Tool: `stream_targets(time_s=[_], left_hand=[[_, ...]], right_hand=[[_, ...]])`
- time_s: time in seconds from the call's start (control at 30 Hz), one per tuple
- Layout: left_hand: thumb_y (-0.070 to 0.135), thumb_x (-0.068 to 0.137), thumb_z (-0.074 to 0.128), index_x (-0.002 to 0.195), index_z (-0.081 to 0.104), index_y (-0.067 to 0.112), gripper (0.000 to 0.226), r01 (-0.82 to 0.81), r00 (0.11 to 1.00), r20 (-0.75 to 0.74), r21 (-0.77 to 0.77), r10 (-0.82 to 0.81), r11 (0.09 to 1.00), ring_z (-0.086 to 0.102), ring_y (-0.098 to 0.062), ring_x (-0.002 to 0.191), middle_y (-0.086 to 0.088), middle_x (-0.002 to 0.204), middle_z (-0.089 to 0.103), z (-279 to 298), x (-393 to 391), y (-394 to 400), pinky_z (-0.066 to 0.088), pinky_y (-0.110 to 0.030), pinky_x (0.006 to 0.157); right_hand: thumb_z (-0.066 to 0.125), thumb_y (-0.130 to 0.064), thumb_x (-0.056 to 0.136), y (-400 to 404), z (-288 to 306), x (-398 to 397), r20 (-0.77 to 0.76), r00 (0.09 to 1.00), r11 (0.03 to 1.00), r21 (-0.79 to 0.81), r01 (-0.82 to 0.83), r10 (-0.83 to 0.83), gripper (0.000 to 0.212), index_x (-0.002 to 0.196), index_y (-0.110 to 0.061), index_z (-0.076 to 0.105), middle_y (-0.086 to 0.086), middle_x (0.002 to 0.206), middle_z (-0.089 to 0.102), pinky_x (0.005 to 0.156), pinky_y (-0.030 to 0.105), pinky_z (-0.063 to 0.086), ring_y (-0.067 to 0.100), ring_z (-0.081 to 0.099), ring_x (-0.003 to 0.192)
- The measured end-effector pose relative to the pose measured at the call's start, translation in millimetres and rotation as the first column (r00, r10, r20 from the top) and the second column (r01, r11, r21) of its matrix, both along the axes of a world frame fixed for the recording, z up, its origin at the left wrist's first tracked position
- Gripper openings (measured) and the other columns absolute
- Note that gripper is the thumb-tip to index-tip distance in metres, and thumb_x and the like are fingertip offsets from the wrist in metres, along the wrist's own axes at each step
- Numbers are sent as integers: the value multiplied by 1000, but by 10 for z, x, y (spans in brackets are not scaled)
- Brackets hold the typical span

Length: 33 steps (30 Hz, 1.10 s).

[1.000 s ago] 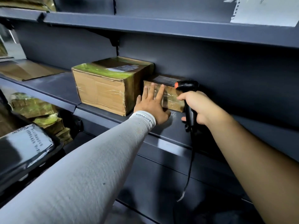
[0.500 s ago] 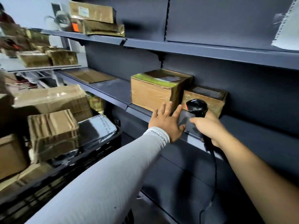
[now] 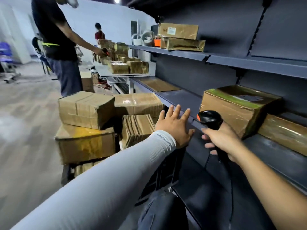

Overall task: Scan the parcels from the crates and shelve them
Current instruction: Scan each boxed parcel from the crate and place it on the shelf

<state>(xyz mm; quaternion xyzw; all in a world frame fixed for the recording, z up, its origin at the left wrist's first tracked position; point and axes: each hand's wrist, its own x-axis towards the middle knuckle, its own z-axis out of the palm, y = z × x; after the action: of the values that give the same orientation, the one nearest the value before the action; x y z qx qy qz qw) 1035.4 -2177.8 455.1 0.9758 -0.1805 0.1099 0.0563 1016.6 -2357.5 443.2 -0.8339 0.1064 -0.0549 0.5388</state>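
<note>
— Parcels shelved so far: large taped carton (image 3: pixel 232 110) at three o'clock on the middle shelf (image 3: pixel 181 97), smaller flat carton (image 3: pixel 284 132) touching its right side, toward four o'clock. Flat brown packet (image 3: pixel 160 84) farther along the same shelf, near one o'clock. Two more cartons (image 3: pixel 181 37) stacked on the shelf above, at about twelve.

— And waiting?

— Plenty. Heap of brown parcels (image 3: pixel 106 117) at nine o'clock, piled over a dark crate (image 3: pixel 164 173) just left of the shelving. Top two boxes side by side, a yellow-stained one and a ribbed one beneath. Judged: far more left than done.

— Hands?

— Left hand (image 3: pixel 174 128) empty, fingers spread straight, hovering at the shelf's front edge next to the heap; cannot tell whether touching the edge. Right hand (image 3: pixel 222 141) wrapped around the handle of a black barcode scanner (image 3: pixel 210 118), orange-marked head up, cable hanging down.

— Step in hand?

— Likely between parcels: nothing carried, free hand nearest the ribbed box. Next probably a pick from the heap, a scan, then a place on the bare stretch of shelf between packet and large carton.

— Anything else around?

— Another person (image 3: pixel 56 44) at eleven o'clock, working with a scanner at a table of small parcels (image 3: pixel 127 66).
</note>
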Motion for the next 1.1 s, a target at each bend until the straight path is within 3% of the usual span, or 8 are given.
stream_targets(time_s=[0.27,0.47,0.6,0.67,0.83,0.9,0.97,1.1], left_hand=[[64,103,35,167,6,31,77,-208,975,-84,-31,205,978,-6,-33,160,-8,175,-3,306,288,781,1,-55,128],[65,103,32,166,13,31,74,-311,944,-91,74,317,948,-3,-36,160,-10,174,2,444,501,1121,-1,-62,125],[69,102,28,165,17,34,73,-399,916,5,125,401,909,0,-36,160,-9,174,6,670,517,1528,0,-66,123],[71,101,26,164,18,37,72,-472,881,22,100,472,876,1,-35,160,-7,174,7,763,472,1789,-1,-67,122],[78,97,25,162,21,43,74,-605,793,-43,54,607,794,5,-36,159,-3,174,13,897,248,2447,-1,-72,119],[80,95,26,160,24,47,73,-644,760,-76,36,645,764,5,-37,159,-3,174,13,888,130,2651,0,-73,118],[78,96,27,161,24,47,71,-662,745,-106,9,659,750,4,-36,159,0,174,13,845,36,2802,0,-71,120],[82,91,14,161,23,48,79,-569,808,-192,-7,558,822,5,-27,160,15,172,17,631,71,3000,0,-62,126]], right_hand=[[66,-33,98,801,256,380,105,991,994,57,-88,82,20,116,-29,58,3,95,76,57,32,53,23,65,72],[67,-32,95,1103,457,686,95,992,996,21,-84,82,11,101,-28,60,2,93,76,70,43,63,23,74,82],[67,-33,88,1438,679,786,117,978,984,-60,-167,173,25,113,-30,62,1,97,76,48,30,56,21,73,84],[67,-31,86,1660,797,786,130,959,964,-123,-236,251,29,114,-33,60,-1,99,74,46,27,52,22,71,84],[65,-24,85,2269,1050,635,99,924,918,-191,-347,370,23,107,-24,65,6,89,70,51,38,56,27,65,70],[67,-27,82,2495,1135,544,40,907,885,-242,-397,418,26,106,-18,66,12,92,69,58,42,55,31,67,75],[69,-32,78,2707,1189,460,7,891,854,-290,-433,454,36,110,-16,65,13,100,70,65,43,60,34,70,86],[69,-28,89,3037,1116,258,-46,867,834,-250,-491,497,31,117,-17,61,12,102,65,56,39,60,33,66,88]])
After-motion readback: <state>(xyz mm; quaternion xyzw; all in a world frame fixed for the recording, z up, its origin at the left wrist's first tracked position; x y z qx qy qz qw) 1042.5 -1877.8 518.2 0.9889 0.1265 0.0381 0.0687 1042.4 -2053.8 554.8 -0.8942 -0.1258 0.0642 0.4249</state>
